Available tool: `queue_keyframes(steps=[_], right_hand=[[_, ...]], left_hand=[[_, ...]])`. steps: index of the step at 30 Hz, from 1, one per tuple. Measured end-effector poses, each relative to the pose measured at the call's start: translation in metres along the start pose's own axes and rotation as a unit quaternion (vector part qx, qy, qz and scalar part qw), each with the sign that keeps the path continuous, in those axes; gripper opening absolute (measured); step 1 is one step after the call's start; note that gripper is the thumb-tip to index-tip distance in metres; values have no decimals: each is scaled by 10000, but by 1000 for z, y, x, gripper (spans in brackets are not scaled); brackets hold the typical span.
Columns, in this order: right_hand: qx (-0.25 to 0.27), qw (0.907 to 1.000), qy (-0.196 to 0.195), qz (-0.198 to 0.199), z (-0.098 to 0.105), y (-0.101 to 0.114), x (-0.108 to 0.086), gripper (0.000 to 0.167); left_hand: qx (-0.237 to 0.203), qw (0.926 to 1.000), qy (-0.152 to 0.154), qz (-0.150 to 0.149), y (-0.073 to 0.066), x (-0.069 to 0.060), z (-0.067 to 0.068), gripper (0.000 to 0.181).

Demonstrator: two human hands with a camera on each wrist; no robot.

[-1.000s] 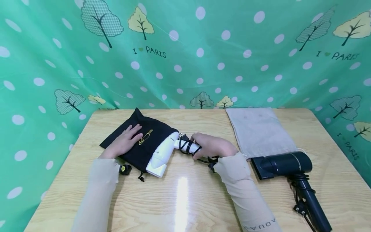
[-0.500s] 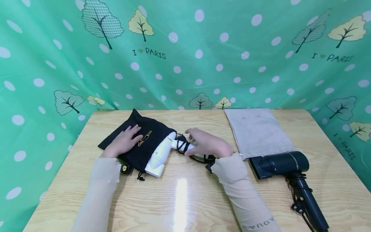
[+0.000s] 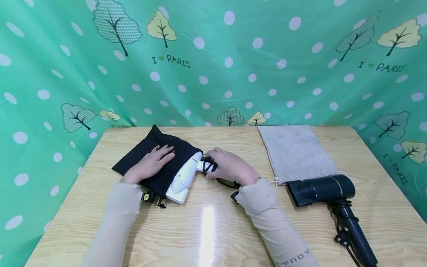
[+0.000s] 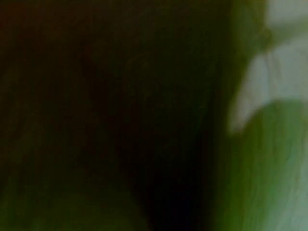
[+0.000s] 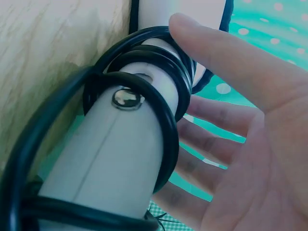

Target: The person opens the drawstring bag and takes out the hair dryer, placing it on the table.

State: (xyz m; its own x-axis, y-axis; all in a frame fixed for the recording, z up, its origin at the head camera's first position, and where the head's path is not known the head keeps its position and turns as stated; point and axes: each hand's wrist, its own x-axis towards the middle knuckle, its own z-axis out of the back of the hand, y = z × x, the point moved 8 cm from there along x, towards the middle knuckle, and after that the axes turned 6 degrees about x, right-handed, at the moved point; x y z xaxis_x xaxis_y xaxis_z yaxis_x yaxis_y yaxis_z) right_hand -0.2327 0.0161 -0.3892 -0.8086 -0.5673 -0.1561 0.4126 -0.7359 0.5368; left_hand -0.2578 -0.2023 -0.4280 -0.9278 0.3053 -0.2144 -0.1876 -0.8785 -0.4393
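A white hair dryer [image 3: 185, 173] lies with its head partly inside a black drawstring bag [image 3: 181, 148], its nozzle and handle sticking out. My left hand [image 3: 150, 167] rests with extended fingers on top of the bag. At the dryer's handle [image 5: 108, 159], my right hand [image 3: 233, 168] has its thumb on one side and bent fingers around the other, near the dryer's head. Black cord [image 5: 171, 132] loops around that handle. The left wrist view is mostly dark and blurred, so little can be told from it.
On the right lies a dark hair dryer [image 3: 325, 189], its handle wrapped in its own cord. A light grey drawstring bag [image 3: 297, 152] lies flat behind it. A green dotted curtain [image 3: 213, 74] hangs behind the wooden table [image 3: 160, 237].
My right hand loosens from the handle, then moves left along it, nearer the dryer's head, and takes hold there. My left hand has slid slightly right over the black bag.
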Motion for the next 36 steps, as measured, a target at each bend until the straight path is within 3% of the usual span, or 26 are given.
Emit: queue_keyframes(steps=[11, 36], right_hand=[[199, 9998, 30, 87, -2, 0, 2, 65], [964, 9933, 575, -286, -2, -7, -11, 55]], left_hand=[[471, 9978, -31, 455, 2, 3, -10, 67], [378, 9985, -97, 396, 6, 4, -8, 67]])
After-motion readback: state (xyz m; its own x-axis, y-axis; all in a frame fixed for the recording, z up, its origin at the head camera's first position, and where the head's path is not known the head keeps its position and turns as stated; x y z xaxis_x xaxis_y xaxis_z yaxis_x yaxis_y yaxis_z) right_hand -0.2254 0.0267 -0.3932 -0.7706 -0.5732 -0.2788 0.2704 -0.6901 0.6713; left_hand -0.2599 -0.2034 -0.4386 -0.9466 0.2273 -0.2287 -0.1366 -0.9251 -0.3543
